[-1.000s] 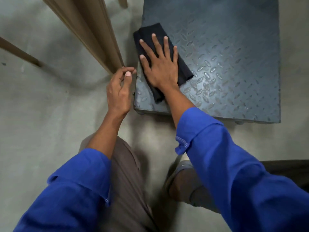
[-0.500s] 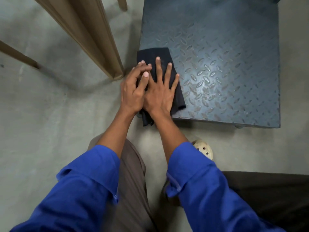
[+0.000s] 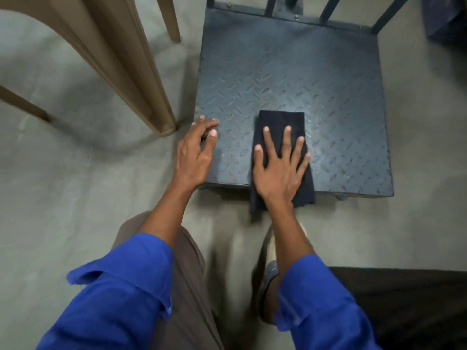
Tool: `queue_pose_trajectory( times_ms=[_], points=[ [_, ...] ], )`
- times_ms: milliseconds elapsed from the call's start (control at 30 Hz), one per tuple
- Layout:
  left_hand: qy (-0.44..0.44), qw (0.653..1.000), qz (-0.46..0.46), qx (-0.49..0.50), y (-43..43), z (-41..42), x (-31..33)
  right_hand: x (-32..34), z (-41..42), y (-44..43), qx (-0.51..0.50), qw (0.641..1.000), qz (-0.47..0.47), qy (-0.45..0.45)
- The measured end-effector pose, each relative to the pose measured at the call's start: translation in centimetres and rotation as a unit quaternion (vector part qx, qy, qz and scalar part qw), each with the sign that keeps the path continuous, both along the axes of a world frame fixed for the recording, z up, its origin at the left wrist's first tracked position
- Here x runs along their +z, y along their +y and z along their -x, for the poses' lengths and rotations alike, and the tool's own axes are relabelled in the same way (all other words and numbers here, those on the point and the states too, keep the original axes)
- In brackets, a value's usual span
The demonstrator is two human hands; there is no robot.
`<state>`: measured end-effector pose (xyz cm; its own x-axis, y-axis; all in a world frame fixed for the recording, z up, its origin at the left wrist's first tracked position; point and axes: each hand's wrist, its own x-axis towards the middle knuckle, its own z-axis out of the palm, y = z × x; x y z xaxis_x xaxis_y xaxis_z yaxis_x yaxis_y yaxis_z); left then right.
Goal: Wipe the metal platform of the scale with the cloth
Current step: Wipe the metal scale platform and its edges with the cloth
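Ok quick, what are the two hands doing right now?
Left hand: open, holding nothing, fingertips at the grey diamond-plate metal platform edge.
Right hand: open, flat, pressing the folded black cloth down.

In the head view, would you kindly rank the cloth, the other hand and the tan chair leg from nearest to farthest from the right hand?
1. Cloth: directly under the right hand.
2. Left hand: at the platform's left edge.
3. Chair leg: farther left, on the floor.

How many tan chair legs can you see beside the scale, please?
3: a thick leg standing just left of the platform, a thin one at the top, behind it, and one at the far left edge. Others may be out of view.
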<state>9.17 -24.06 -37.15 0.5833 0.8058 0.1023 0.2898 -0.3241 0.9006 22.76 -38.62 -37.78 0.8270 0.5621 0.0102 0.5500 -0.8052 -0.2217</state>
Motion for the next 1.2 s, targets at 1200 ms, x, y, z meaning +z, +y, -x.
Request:
queue_pose_trajectory(
  times_ms=[1200],
  points=[
    [0.222,0.942,-0.252,-0.022,-2.3,-3.1,-2.1,-1.2,-0.8,5.6,0.144,0.989,-0.036,-0.029]
  ],
)
